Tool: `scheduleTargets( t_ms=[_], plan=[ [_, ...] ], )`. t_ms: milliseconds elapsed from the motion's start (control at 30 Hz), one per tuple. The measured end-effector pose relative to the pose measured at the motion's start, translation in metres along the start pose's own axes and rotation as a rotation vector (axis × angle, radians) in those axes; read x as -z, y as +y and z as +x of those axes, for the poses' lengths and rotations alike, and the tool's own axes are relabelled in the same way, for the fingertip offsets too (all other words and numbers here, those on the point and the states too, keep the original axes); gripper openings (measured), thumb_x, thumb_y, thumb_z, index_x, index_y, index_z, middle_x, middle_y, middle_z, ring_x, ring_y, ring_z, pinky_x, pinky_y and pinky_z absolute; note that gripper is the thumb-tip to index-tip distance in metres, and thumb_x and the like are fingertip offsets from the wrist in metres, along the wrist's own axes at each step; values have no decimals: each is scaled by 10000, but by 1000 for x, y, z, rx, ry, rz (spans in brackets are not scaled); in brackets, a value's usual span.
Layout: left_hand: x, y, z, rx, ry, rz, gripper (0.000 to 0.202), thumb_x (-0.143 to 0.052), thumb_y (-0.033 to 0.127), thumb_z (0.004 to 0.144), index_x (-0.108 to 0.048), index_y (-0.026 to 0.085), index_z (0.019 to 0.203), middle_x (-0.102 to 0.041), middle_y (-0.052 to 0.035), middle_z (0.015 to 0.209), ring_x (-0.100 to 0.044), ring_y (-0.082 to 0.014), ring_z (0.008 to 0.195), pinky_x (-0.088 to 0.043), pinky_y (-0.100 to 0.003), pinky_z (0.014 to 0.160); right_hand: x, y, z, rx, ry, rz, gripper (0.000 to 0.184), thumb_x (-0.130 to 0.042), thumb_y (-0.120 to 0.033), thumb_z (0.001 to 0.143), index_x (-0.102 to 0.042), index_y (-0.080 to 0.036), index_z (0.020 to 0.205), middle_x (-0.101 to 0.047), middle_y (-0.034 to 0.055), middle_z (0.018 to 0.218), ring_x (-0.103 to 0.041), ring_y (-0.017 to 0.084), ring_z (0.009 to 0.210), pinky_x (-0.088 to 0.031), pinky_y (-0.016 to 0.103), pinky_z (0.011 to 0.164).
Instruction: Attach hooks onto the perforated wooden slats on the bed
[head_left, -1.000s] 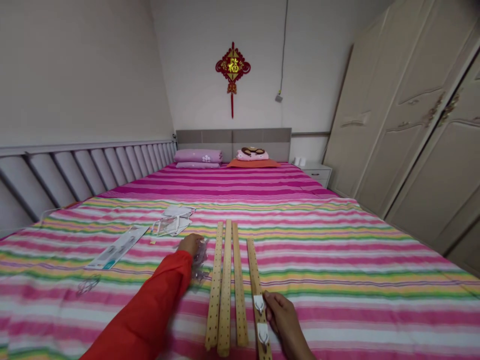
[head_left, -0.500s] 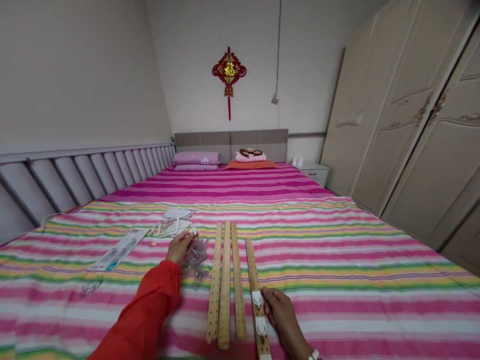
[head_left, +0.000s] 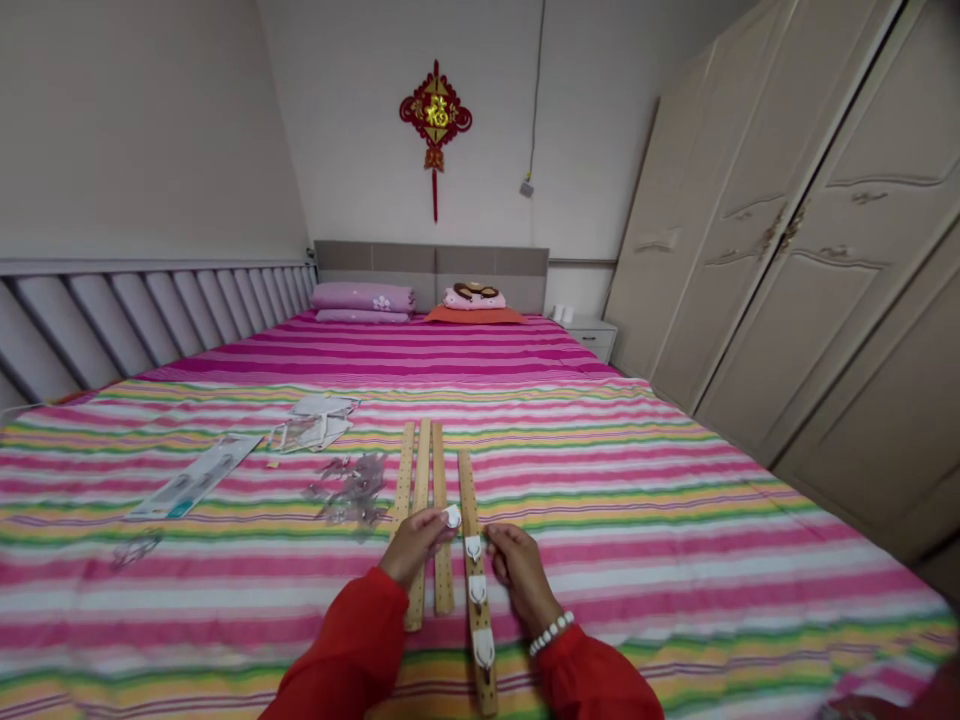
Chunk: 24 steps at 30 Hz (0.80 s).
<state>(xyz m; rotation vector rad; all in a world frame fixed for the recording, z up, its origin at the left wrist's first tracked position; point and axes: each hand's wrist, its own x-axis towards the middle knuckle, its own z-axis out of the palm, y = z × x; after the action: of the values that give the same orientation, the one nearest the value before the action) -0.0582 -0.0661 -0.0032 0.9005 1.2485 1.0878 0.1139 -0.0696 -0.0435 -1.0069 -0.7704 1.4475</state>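
Observation:
Several perforated wooden strips lie side by side on the striped bedspread [head_left: 675,520]. The rightmost wooden strip [head_left: 474,520] carries three white hooks [head_left: 477,590]. My left hand [head_left: 415,545] pinches a small white hook [head_left: 452,516] just left of that strip, above the other wooden strips [head_left: 420,470]. My right hand [head_left: 517,570] rests on the strip's right edge beside the top hook, fingers curled against it. Both arms wear red sleeves, and a white bead bracelet is on my right wrist.
A heap of clear plastic hooks [head_left: 351,490] lies left of the strips. Further left are torn packaging [head_left: 315,430] and a printed card [head_left: 191,480]. Pillows [head_left: 364,298] sit at the headboard. A wardrobe [head_left: 810,250] lines the right wall, and a padded rail [head_left: 150,320] runs along the left.
My left hand left the heap of clear hooks and came to the hooked strip with a white hook. A third hook now shows on the strip. The camera shifted right.

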Motion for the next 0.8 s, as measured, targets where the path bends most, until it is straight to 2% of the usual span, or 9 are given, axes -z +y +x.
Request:
scheduleTargets(
  t_ms=[133,333,467,567,700,800],
  plan=[
    [-19,-5,4,-150,-33,109,410,-734,498,572,-700,130,749,-660,-10,623,-593,-140,643,-420,-236,592,-5,-5,2,69,-19,-22,282,-770,-400,610,-684,-144,690,-525,-54,445,-335,47,357,-195,197,360],
    [-33,-8,13,-268,-54,164,350,-676,478,595,-665,138,677,-653,-12,614,-599,-168,659,-461,-302,698,-11,-7,12,86,-73,-32,243,-785,-348,592,-728,-150,720,-581,-28,477,-413,72,409,-265,201,395],
    [-37,-15,23,-306,32,158,377,-701,454,562,-634,138,755,-640,-3,598,-616,-169,620,-474,-299,663,-15,-7,16,68,-37,-23,224,-784,-318,572,-710,-144,692,-554,-42,441,-391,65,384,-241,201,386],
    [-37,-20,28,-339,108,211,335,-690,406,593,-618,147,792,-638,1,603,-624,-163,613,-474,-278,626,-18,-6,18,51,12,-29,203,-776,-305,570,-689,-144,658,-525,-54,414,-363,61,366,-221,204,379],
    [-34,-28,31,-391,112,332,212,-621,276,675,-634,154,848,-677,-19,696,-636,-154,664,-492,-276,663,-21,-1,22,45,65,-52,175,-755,-292,567,-668,-150,621,-512,-61,403,-354,65,357,-240,214,383],
    [-31,-32,33,-428,114,411,242,-565,175,691,-645,151,918,-688,-29,758,-635,-147,708,-501,-282,709,-22,4,26,75,104,-73,177,-750,-297,558,-649,-155,587,-535,-50,426,-397,82,381,-288,225,399]
  ],
)
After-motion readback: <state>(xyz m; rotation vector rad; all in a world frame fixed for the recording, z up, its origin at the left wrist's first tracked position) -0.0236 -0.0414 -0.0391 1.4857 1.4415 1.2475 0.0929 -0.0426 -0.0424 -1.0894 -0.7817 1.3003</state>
